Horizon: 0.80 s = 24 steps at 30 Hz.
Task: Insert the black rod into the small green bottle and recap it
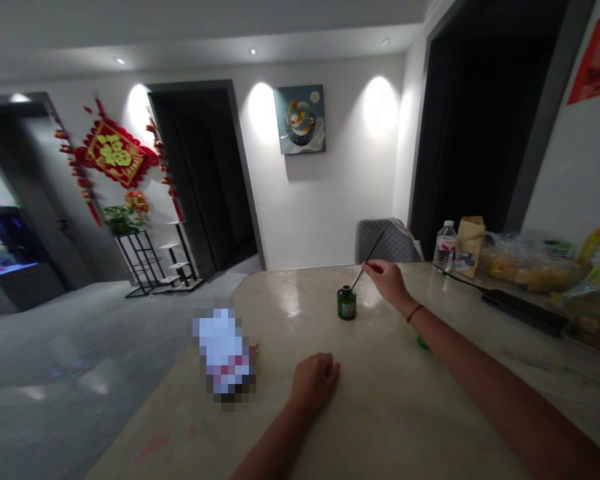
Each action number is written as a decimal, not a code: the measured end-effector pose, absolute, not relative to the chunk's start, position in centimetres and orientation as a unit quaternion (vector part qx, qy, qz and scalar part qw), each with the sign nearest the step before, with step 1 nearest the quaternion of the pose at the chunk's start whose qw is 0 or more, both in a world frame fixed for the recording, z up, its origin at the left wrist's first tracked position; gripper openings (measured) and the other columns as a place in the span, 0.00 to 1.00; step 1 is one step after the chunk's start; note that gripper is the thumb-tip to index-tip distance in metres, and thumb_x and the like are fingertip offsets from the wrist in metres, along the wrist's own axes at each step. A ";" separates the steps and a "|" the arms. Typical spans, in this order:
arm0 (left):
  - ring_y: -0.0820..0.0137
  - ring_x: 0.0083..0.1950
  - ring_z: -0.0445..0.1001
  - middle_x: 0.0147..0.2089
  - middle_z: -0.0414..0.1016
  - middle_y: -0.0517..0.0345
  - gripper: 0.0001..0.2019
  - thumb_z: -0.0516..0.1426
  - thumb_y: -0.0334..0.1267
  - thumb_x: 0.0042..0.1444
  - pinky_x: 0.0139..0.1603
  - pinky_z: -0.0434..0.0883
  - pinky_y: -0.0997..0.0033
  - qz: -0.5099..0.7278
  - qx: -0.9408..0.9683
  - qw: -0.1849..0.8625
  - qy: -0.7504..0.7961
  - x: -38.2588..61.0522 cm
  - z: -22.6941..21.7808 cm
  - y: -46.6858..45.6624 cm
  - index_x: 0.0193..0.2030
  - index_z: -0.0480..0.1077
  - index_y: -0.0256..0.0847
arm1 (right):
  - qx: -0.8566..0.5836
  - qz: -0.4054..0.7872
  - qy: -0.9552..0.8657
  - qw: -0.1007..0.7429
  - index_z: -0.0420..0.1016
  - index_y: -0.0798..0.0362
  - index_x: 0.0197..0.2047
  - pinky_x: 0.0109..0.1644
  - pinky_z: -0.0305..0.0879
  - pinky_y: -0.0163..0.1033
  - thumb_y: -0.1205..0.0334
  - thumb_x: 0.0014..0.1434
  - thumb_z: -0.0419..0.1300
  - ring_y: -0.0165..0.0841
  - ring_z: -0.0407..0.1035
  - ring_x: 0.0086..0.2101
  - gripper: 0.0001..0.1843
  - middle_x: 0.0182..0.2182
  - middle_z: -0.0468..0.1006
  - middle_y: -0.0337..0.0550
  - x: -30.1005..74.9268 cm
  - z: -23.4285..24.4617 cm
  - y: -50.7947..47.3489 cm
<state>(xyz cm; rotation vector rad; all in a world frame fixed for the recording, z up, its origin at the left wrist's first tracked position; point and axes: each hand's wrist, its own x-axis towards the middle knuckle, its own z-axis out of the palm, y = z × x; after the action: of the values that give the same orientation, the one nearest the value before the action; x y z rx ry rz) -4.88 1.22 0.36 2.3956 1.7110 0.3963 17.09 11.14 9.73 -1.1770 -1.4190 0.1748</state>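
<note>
My right hand [387, 281] pinches a thin black stick [371, 255] between its fingers, and the stick's lower tip reaches down toward a small green glass bottle [347, 303]. The tip is just beside the bottle's dark cap, and I cannot tell whether they touch. Both stand over a polished cream marble counter [390, 427]. My left hand [314, 383] rests on the counter with its fingers curled, holding nothing. Left of it lies an object [224, 353] that is pixelated and cannot be made out. A small green item [423, 343] is partly hidden behind my right forearm.
At the counter's far right stand a water bottle [445, 247], a paper bag [470, 247] and plastic food bags [530, 265], with a long black object [525, 312] in front. A grey chair back [387, 241] sits beyond the far edge. The counter's left edge drops to a tiled floor [80, 333].
</note>
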 end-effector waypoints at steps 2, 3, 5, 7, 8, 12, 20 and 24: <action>0.77 0.25 0.58 0.24 0.63 0.61 0.12 0.48 0.41 0.54 0.27 0.49 0.76 0.131 0.802 0.086 0.576 -4.8 0.5 1.2 0.24 0.63 0.38 | -0.512 0.058 -0.608 0.604 0.75 0.59 0.30 0.36 0.64 0.37 0.54 0.50 0.56 0.34 0.70 0.31 0.16 0.29 0.78 0.48 17.7 8.5 10.1; 0.77 0.25 0.58 0.24 0.63 0.61 0.12 0.48 0.40 0.54 0.27 0.49 0.75 0.132 0.802 0.085 0.577 -4.8 0.6 1.2 0.24 0.63 0.38 | -0.516 0.054 -0.609 0.600 0.75 0.59 0.31 0.36 0.64 0.37 0.54 0.50 0.55 0.34 0.70 0.30 0.16 0.29 0.78 0.48 18.0 7.8 9.7; 0.76 0.26 0.58 0.24 0.63 0.61 0.11 0.47 0.39 0.54 0.27 0.49 0.75 0.135 0.802 0.082 0.577 -4.8 0.7 1.1 0.24 0.63 0.39 | -0.527 0.054 -0.623 0.575 0.75 0.58 0.30 0.35 0.64 0.37 0.54 0.50 0.55 0.34 0.70 0.29 0.16 0.28 0.78 0.48 18.5 6.3 9.0; 0.76 0.26 0.59 0.24 0.64 0.61 0.11 0.47 0.37 0.54 0.27 0.49 0.75 0.134 0.801 0.081 0.578 -4.8 0.7 1.1 0.24 0.64 0.39 | -0.539 0.060 -0.643 0.541 0.74 0.58 0.28 0.35 0.65 0.38 0.54 0.50 0.55 0.34 0.70 0.29 0.14 0.28 0.77 0.48 18.8 4.9 8.4; 0.76 0.26 0.59 0.24 0.64 0.61 0.11 0.46 0.36 0.54 0.28 0.49 0.74 0.132 0.801 0.081 0.578 -4.8 0.8 1.1 0.24 0.64 0.39 | -0.541 0.067 -0.656 0.522 0.74 0.57 0.28 0.35 0.65 0.38 0.55 0.50 0.56 0.34 0.70 0.29 0.14 0.27 0.77 0.48 18.8 4.2 8.0; 0.76 0.26 0.59 0.25 0.64 0.61 0.10 0.46 0.35 0.53 0.28 0.50 0.74 0.127 0.803 0.085 0.577 -4.9 0.8 1.2 0.24 0.64 0.39 | -0.534 0.086 -0.704 0.461 0.74 0.56 0.28 0.35 0.65 0.37 0.58 0.50 0.56 0.33 0.70 0.28 0.10 0.27 0.77 0.46 18.7 2.4 5.8; 0.76 0.26 0.59 0.24 0.65 0.61 0.10 0.46 0.34 0.53 0.27 0.48 0.74 0.131 0.802 0.064 0.580 -4.8 0.5 1.2 0.24 0.64 0.39 | -0.407 -0.046 -0.897 0.170 0.73 0.57 0.31 0.39 0.62 0.38 0.71 0.54 0.50 0.34 0.67 0.34 0.10 0.29 0.74 0.46 18.7 0.0 2.4; 0.76 0.27 0.61 0.25 0.66 0.60 0.13 0.46 0.40 0.55 0.27 0.49 0.75 0.116 0.799 0.070 0.586 -4.7 0.6 1.2 0.25 0.64 0.39 | -0.399 -0.089 -0.908 0.086 0.72 0.58 0.32 0.38 0.62 0.38 0.73 0.54 0.50 0.35 0.68 0.34 0.10 0.30 0.74 0.48 19.2 -0.5 2.9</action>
<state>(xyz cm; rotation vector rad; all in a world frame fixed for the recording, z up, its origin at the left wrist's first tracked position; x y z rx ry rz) -4.71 1.19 0.63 2.4045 1.7618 0.3504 19.16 2.90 -0.46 -1.1891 -2.7069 -0.2666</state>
